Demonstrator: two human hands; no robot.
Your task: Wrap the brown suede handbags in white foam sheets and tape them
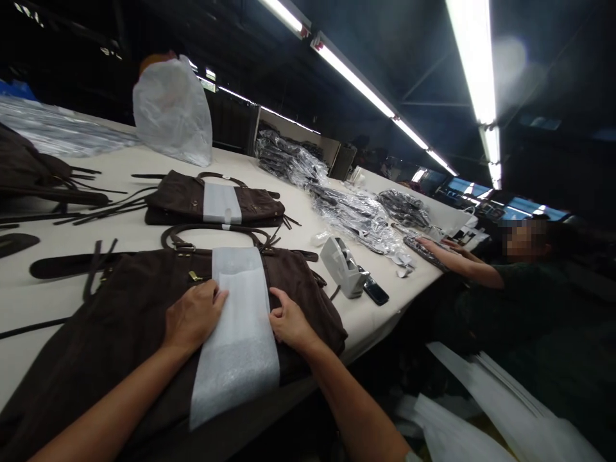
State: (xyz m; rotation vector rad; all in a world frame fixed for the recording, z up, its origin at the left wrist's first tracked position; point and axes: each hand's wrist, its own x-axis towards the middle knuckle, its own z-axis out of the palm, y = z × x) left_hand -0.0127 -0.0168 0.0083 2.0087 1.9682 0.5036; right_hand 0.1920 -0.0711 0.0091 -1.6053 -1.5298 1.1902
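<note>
A dark brown bag (139,308) lies flat at the table's front edge, its handle toward the back. Across its middle runs a strip of white foam sheet (240,333), whose lower end hangs over the near side. At the strip's left edge is my left hand (192,314), fingers curled, the thumb by the foam; what it grips, if anything, is hidden. My right hand (289,319) touches the right edge with fingers bent and partly apart. Behind lies a second brown bag (178,202) with a white foam band (221,204) around it.
A tape dispenser (342,266) and a phone (375,290) sit right of the bag. Plastic-wrapped items (356,215) lie farther back. Another person (520,282) works at the right. White sheets (481,410) are at the lower right; a clear plastic bag (173,112) stands behind.
</note>
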